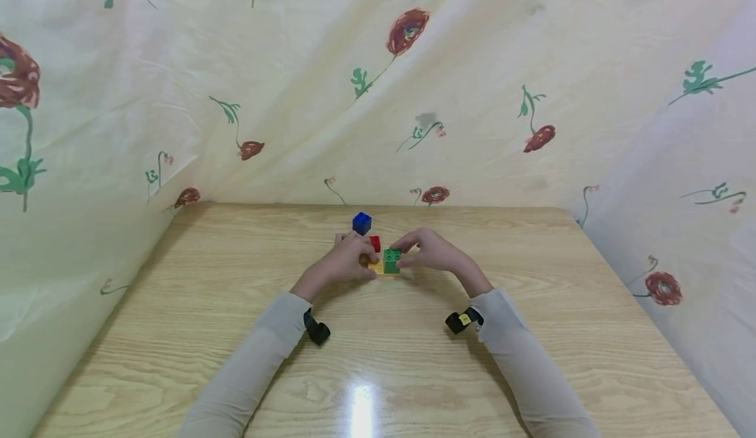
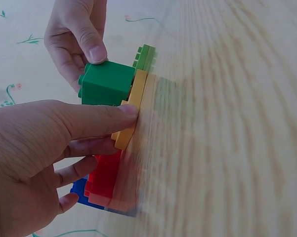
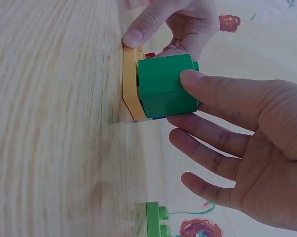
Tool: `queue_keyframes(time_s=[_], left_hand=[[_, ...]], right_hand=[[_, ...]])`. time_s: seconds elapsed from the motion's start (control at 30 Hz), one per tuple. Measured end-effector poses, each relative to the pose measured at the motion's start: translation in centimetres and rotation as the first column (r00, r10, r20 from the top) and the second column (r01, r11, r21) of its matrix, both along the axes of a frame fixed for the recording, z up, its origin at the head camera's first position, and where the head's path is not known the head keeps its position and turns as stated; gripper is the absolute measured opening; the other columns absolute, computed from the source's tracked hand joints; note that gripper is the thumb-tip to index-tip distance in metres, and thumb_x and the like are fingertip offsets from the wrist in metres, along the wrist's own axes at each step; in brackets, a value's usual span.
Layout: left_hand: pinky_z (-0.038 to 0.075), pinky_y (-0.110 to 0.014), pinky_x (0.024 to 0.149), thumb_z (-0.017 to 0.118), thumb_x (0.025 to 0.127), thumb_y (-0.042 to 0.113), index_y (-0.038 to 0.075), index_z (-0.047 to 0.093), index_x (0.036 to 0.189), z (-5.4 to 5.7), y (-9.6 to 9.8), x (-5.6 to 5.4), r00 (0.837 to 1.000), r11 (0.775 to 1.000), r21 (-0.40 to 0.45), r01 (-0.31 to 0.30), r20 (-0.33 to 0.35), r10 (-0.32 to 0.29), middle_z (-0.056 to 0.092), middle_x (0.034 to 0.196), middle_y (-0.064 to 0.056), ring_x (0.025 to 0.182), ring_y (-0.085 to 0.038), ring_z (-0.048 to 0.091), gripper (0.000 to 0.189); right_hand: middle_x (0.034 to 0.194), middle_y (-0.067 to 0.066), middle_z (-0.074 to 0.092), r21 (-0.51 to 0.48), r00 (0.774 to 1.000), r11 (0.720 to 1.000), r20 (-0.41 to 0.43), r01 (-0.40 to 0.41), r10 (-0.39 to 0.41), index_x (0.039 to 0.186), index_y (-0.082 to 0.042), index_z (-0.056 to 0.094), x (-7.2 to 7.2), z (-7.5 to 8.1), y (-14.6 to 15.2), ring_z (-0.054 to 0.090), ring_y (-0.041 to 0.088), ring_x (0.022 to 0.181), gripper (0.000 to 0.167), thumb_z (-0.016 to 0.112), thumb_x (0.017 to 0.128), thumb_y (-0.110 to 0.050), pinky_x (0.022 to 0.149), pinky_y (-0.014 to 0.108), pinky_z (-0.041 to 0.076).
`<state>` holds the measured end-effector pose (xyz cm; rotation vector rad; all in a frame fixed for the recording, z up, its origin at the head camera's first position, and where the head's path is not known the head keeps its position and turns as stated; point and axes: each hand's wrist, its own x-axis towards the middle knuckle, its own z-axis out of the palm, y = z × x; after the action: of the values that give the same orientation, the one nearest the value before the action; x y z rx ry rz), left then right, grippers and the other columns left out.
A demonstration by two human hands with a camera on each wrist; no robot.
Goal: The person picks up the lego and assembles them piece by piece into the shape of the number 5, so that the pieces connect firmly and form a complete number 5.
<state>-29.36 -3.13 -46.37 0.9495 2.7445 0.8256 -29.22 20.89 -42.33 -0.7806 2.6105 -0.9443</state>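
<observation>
A flat yellow toy brick (image 2: 134,106) lies on the wooden table, its near end pinched between the thumb and fingers of my left hand (image 1: 347,257). Over the other end of it stands a dark green block (image 3: 167,89) with studs on top. My right hand (image 1: 434,252) grips that block between thumb and fingers; in the right wrist view a thin, slanted gap shows between block and yellow brick. Behind the left fingers sits a red brick (image 2: 105,173), partly covered by them in the head view. A blue brick (image 1: 362,222) stands farther back.
A light green low brick (image 3: 153,219) rests on the table beyond the right hand, hidden behind it in the head view. The wooden table (image 1: 378,333) ends at a flower-patterned cloth (image 1: 307,96) that rises at the back and both sides.
</observation>
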Motion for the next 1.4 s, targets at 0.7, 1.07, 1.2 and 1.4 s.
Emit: queue_keyframes(time_s=[0.7, 1.07, 1.2, 1.4], left_hand=[[0.024, -0.047, 0.094, 0.086, 0.083, 0.023, 0.012, 0.079, 0.101, 0.14, -0.05, 0.08, 1.0, 1.0, 0.016, 0.007, -0.003, -0.007, 0.069, 0.11, 0.0, 0.105, -0.022, 0.047, 0.023], [0.023, -0.045, 0.095, 0.086, 0.083, 0.024, 0.012, 0.079, 0.101, 0.08, -0.03, 0.13, 1.0, 1.0, 0.01, 0.002, 0.001, -0.002, 0.068, 0.107, 0.001, 0.106, -0.021, 0.047, 0.022], [0.023, -0.045, 0.095, 0.086, 0.083, 0.024, 0.012, 0.079, 0.102, 0.15, -0.02, 0.16, 1.0, 1.0, 0.007, 0.002, 0.0, -0.002, 0.068, 0.11, 0.0, 0.107, -0.022, 0.047, 0.023], [0.023, -0.044, 0.094, 0.086, 0.084, 0.024, 0.012, 0.079, 0.102, 0.18, -0.05, 0.09, 1.0, 1.0, 0.003, 0.005, -0.009, -0.005, 0.069, 0.111, 0.001, 0.107, -0.021, 0.047, 0.023]], right_hand=[[0.115, 0.007, 0.076, -0.003, 1.0, 1.0, 0.013, 0.0, 0.0, 0.119, -0.007, 0.074, 0.18, 0.01, -0.32, 0.065, 0.03, 0.113, 0.032, 0.079, 0.088, -0.014, 0.1, 0.052, 0.052], [0.113, 0.007, 0.076, 0.004, 1.0, 1.0, 0.013, 0.013, -0.013, 0.118, -0.007, 0.074, 0.29, 0.09, -0.36, 0.066, 0.028, 0.111, 0.031, 0.08, 0.088, -0.013, 0.1, 0.051, 0.052], [0.113, 0.006, 0.076, 0.008, 1.0, 1.0, 0.01, 0.014, -0.014, 0.118, -0.007, 0.075, 0.26, 0.1, -0.39, 0.066, 0.027, 0.11, 0.031, 0.08, 0.088, -0.013, 0.099, 0.05, 0.052], [0.112, 0.006, 0.076, 0.006, 1.0, 1.0, 0.01, 0.016, -0.016, 0.117, -0.007, 0.075, 0.27, 0.21, -0.4, 0.066, 0.028, 0.11, 0.031, 0.08, 0.088, -0.013, 0.098, 0.049, 0.053]])
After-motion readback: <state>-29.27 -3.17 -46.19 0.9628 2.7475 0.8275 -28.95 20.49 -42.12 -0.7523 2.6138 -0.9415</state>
